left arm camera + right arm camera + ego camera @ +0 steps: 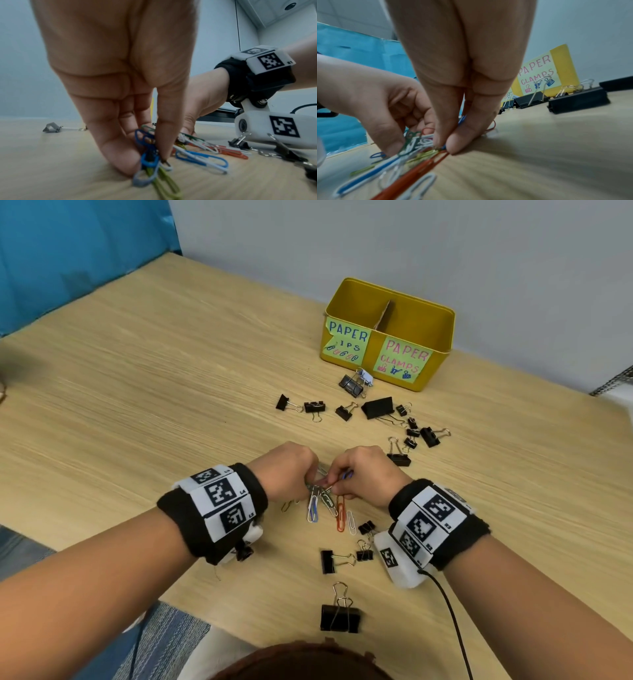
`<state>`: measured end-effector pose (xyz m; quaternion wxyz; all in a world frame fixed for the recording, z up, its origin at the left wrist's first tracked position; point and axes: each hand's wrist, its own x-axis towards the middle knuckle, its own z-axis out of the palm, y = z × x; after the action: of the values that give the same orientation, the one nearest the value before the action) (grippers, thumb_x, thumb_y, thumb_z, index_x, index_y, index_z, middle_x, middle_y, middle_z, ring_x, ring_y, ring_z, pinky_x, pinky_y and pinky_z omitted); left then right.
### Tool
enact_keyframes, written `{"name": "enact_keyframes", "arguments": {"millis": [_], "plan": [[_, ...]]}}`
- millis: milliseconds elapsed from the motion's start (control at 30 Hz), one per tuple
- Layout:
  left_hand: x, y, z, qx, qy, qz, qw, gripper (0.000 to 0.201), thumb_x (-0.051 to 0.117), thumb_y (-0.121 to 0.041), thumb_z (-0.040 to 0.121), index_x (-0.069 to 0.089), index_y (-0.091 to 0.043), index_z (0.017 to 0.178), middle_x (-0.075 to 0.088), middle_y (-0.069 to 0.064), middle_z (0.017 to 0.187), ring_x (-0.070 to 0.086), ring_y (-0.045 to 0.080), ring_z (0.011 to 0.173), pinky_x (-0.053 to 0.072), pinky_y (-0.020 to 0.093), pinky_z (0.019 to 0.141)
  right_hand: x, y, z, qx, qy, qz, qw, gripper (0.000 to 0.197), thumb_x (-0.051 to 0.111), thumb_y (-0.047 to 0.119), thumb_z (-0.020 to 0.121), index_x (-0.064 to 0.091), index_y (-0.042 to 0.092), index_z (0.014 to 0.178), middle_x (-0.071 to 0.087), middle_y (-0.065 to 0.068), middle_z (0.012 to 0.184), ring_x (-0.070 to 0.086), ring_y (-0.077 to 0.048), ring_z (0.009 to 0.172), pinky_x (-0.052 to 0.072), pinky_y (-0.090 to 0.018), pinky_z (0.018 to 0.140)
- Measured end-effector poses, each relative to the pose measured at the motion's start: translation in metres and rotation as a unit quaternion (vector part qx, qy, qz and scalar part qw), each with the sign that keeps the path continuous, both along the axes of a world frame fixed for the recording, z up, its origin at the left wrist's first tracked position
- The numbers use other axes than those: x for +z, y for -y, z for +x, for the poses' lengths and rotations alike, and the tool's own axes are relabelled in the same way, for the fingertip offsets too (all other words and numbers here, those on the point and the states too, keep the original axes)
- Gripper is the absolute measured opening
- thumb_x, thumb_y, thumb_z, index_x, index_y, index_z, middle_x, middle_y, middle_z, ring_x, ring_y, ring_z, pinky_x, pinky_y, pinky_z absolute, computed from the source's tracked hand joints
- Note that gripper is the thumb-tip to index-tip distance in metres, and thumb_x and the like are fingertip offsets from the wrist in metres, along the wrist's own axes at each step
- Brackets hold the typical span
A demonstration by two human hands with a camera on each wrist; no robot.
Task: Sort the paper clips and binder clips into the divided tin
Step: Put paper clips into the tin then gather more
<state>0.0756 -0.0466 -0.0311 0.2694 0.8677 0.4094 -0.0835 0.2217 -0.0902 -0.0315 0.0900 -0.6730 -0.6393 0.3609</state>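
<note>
head: paper clips (329,505) gathered between both grips on bench (137,405); binder clips (376,407) unsorted before tin (442,344) | left wrist: left hand (120,94) pinched on clips | right wrist: right hand (464,81) pinched on clips; sorting barely begun

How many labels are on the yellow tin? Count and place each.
2. The paper-clips label sits on the tin's front left; the PAPER CLAMPS label on its front right. Other sides are hidden.
</note>
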Motion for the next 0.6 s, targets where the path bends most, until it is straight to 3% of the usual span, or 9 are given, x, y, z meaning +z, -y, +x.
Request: {"name": "enact_keyframes", "arguments": {"millis": [133,267,333,467,600], "plan": [[0.004,-0.010,0.001,0.032,0.031,-0.048,0.998,0.015,0.067,-0.007,0.073,0.067,-0.008,0.088,0.046,-0.011,0.059,0.043,0.003,0.052,0.031,0.013,0.049,0.003,-0.006,0.011,-0.039,-0.056,-0.018,0.998,0.010,0.069,-0.001,0.078,0.070,0.005,0.086,0.063,-0.001,0.069,0.057,-0.008,0.052,0.052,-0.013,0.054],[0.014,-0.033,0.004,0.069,0.078,-0.120,0.987,0.014,0.066,0.002,0.071,0.065,-0.010,0.077,0.056,-0.006,0.054,0.050,0.005,0.044,0.041,0.013,0.048,0.022,-0.027,0.027,-0.058,-0.095,0.014,0.994,0.016,0.070,0.003,0.078,0.066,0.018,0.073,0.063,0.005,0.067,0.059,0.000,0.047,0.054,-0.021,0.060],[0.022,-0.050,0.007,0.104,0.125,-0.149,0.975,0.020,0.066,0.006,0.070,0.061,-0.013,0.069,0.060,0.000,0.056,0.054,0.008,0.044,0.049,0.018,0.052,0.037,-0.042,0.035,-0.068,-0.123,0.051,0.989,0.021,0.071,0.003,0.077,0.064,0.021,0.070,0.063,0.006,0.067,0.059,0.005,0.045,0.054,-0.017,0.060],[0.053,-0.096,0.026,0.145,0.213,-0.151,0.954,0.021,0.068,0.006,0.073,0.059,-0.012,0.069,0.062,0.003,0.059,0.057,0.004,0.040,0.055,0.019,0.053,0.072,-0.085,0.050,-0.134,-0.230,0.132,0.955,0.022,0.068,-0.006,0.078,0.062,0.014,0.070,0.062,-0.002,0.072,0.062,-0.006,0.052,0.057,-0.015,0.056],[0.092,-0.146,0.052,0.154,0.287,-0.122,0.938,0.018,0.069,0.005,0.073,0.061,-0.010,0.068,0.063,0.004,0.061,0.058,0.002,0.038,0.056,0.018,0.055,0.096,-0.146,0.064,-0.211,-0.314,0.202,0.903,0.026,0.063,-0.010,0.080,0.057,0.012,0.069,0.058,-0.002,0.070,0.061,0.002,0.045,0.053,-0.012,0.049]]}}
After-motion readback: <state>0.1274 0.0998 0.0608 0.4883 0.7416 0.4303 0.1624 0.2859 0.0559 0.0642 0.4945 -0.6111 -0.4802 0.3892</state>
